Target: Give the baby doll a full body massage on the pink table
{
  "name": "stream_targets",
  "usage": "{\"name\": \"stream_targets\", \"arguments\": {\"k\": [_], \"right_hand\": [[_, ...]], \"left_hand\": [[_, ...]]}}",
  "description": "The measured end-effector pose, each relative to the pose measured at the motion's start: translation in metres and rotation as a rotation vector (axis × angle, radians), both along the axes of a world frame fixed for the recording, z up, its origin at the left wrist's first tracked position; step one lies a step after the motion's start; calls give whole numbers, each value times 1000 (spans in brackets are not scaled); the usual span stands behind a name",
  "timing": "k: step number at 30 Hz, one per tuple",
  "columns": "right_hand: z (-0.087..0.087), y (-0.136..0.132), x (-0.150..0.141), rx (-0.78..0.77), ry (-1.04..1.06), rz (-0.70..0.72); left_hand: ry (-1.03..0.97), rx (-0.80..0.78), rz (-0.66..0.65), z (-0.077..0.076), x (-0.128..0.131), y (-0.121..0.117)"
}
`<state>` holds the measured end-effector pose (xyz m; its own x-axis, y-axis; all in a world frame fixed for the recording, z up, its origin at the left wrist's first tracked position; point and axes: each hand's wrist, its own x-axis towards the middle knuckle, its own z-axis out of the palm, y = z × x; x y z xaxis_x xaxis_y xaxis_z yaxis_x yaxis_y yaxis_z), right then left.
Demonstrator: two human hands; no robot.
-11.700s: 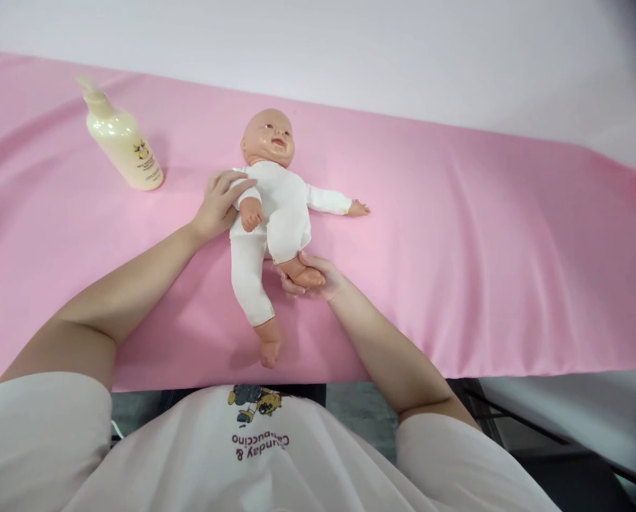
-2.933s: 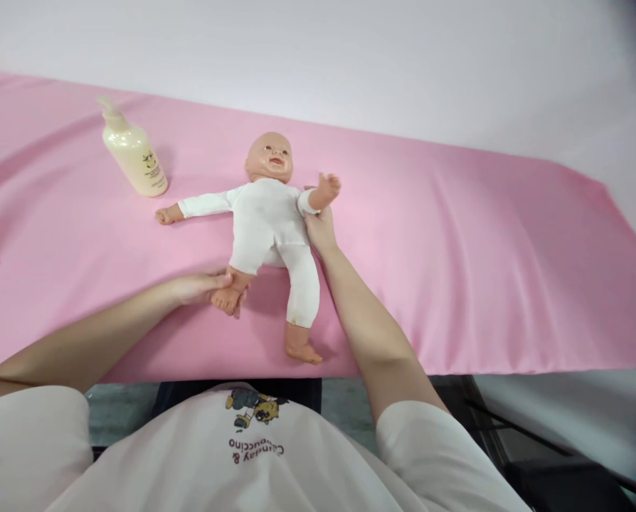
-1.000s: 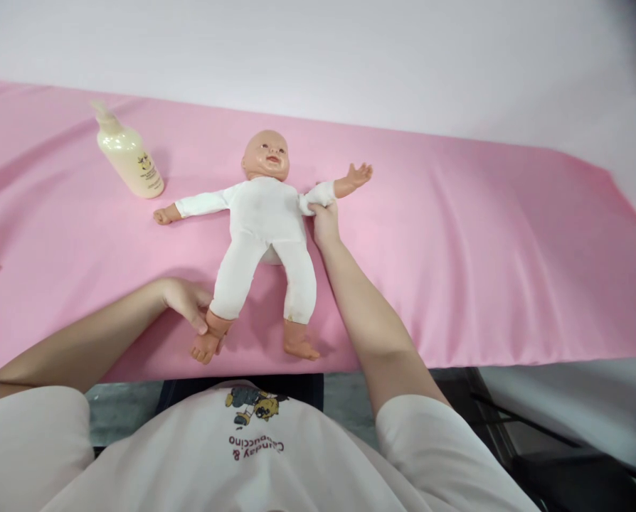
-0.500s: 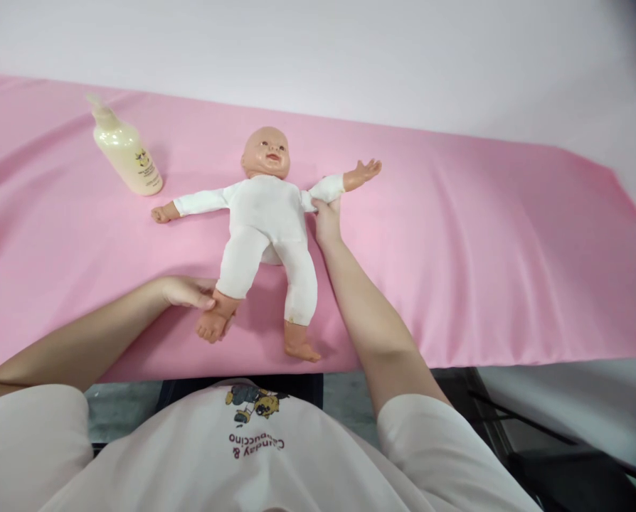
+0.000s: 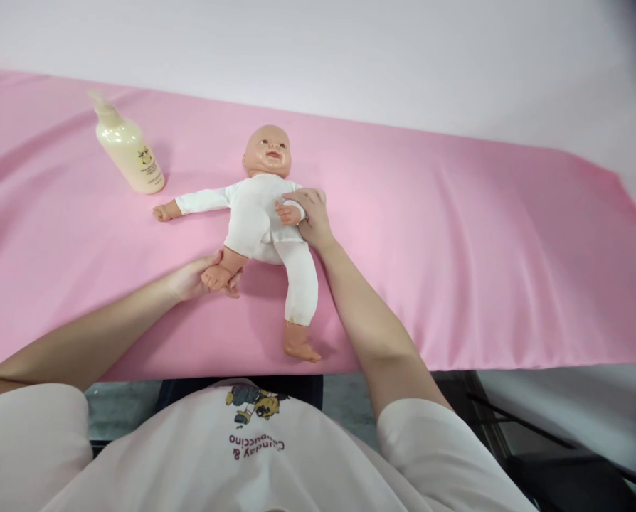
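A baby doll with a white cloth body lies face up on a pink cloth, its head away from me. My left hand is closed around the lower part of one of its legs, the foot showing above my fingers and the knee bent up. At the doll's other side, my right hand grips an arm, which is folded across the chest with its small hand over the belly. The other leg stretches toward me, and the other arm points out to the left.
A pale yellow pump bottle stands on the pink cloth, to the left of the doll's head. A white wall rises behind the table. The cloth's front edge runs close to my body.
My right hand has brought the doll's outstretched arm inward over its chest. My left hand has pushed the held leg up toward the body, bending it.
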<state>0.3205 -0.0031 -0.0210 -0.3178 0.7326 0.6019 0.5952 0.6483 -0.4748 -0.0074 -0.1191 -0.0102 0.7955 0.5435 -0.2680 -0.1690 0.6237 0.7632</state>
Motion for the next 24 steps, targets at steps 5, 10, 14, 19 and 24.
{"name": "stream_targets", "arguments": {"k": [5,10,14,19,24], "right_hand": [[1,-3,-7,51,-119,-29],[-3,0,-6,65,49,7],[-14,11,3,-57,354,27],[-29,26,11,-339,797,-53],[-32,31,7,-444,1100,-164]], "left_hand": [[-59,-28,55,8,6,-5],[-55,18,0,10,5,-6],[-71,75,-203,9,0,-7],[13,153,-638,29,-2,-13],[104,255,-888,41,2,-11]]}}
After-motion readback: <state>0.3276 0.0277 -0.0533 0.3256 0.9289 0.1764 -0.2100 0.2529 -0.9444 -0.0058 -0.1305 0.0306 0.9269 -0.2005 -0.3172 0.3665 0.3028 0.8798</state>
